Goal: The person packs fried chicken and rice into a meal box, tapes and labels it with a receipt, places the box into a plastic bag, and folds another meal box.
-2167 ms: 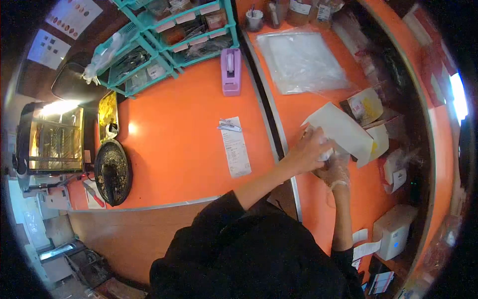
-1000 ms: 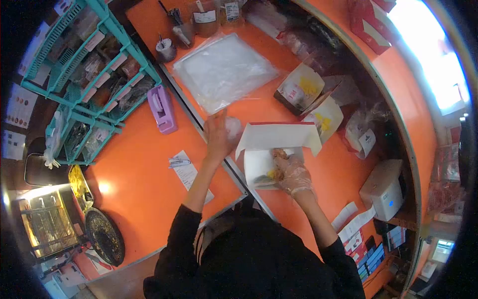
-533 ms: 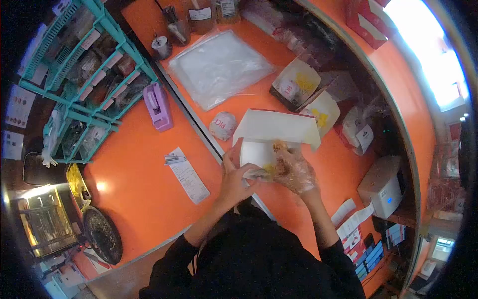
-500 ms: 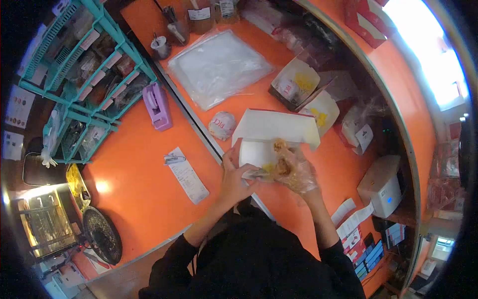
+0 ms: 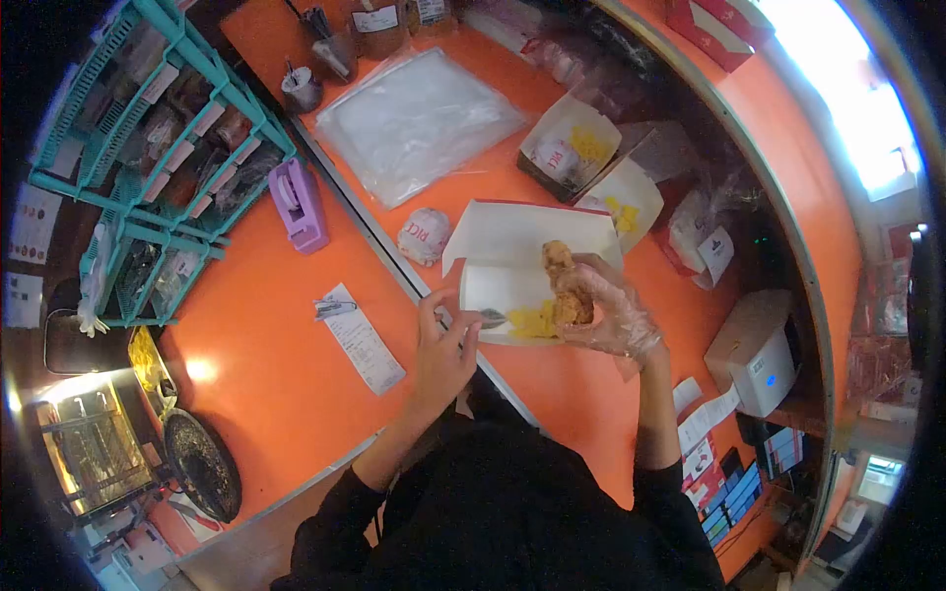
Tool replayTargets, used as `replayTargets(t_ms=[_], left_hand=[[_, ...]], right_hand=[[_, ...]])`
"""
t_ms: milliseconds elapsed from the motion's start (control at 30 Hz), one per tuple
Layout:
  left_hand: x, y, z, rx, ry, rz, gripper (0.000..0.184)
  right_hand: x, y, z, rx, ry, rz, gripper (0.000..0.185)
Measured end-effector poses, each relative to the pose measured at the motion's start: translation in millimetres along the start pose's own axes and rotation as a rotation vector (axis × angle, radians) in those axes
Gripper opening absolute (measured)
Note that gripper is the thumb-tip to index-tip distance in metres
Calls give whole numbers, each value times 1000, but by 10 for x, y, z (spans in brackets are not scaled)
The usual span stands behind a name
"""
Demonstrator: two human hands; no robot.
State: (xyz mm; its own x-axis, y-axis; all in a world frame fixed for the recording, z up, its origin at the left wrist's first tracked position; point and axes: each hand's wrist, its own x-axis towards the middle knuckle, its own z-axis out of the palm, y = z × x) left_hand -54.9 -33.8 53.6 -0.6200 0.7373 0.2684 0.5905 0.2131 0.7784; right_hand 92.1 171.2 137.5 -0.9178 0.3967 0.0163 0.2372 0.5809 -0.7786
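Right hand [image 5: 616, 313] around fried chicken [image 5: 574, 305], left hand [image 5: 443, 360] at left edge of box [image 5: 493, 286], grip unclear, counter room [image 5: 261, 364] leftward

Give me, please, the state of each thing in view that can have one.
Carton: open, lid raised
Fried chicken: held in the gloved right hand
Left hand: bare, at the carton's edge
Wrapped bundle: closed
Farther cartons: open, food inside
Plastic bags: lying flat
Receipt: unfolded
White machine: blue light on
Glass-fronted cabinet: lit
Screen: lit
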Motion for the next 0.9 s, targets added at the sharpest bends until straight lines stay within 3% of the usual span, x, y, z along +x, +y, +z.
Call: replayTargets(t_ms=[100, 167, 200, 300, 367, 500, 567, 600, 700, 767, 800, 833, 867, 900], left_hand=[[-30, -37, 45, -11, -50, 43, 9], [-53, -58, 77, -34, -72, 48, 9], [-42, -34, 74, -84, -79, 5, 9], [-16, -58, 94, -127, -83, -21, 7], [-10, -80, 91, -119, -79, 0, 7], [28, -75, 78, -147, -125, 12, 6], [26, -121, 95, -127, -103, 50, 7], [33, -123, 86, -135, -142, 7, 9], [49, -148, 86, -102, -141, -17, 11], [70, -160, 68, -61, -99, 3, 13], [99, -113, 13, -129, -177, -134, 14], [127, -91, -17, -196, -256, -270, 16], [149, -107, -11, -198, -258, -263, 16], [173, -138, 7, -142, -242, -188, 16]], right_hand=[[109, -79, 66, -128, -79, -105, 45], [185, -99, 189, -516, -249, -135, 52], [219, -82, 249, -517, -248, -133, 52], [279, 30, 402, -691, -350, -131, 49], [287, 100, 466, -857, -354, -232, 34], [307, 303, 613, -711, -354, -21, 34], [240, 363, 597, -858, -131, -370, 29], [210, 392, 618, -861, -133, -369, 29], [96, 466, 675, -802, 9, -230, 28], [-19, 489, 679, -598, 32, -137, 26], [-68, 403, 658, -601, 33, -136, 26], [-102, 238, 605, -564, -143, 96, 27], [-107, 94, 562, -518, -314, 330, 28], [-70, -30, 567, -519, -305, 335, 28]])
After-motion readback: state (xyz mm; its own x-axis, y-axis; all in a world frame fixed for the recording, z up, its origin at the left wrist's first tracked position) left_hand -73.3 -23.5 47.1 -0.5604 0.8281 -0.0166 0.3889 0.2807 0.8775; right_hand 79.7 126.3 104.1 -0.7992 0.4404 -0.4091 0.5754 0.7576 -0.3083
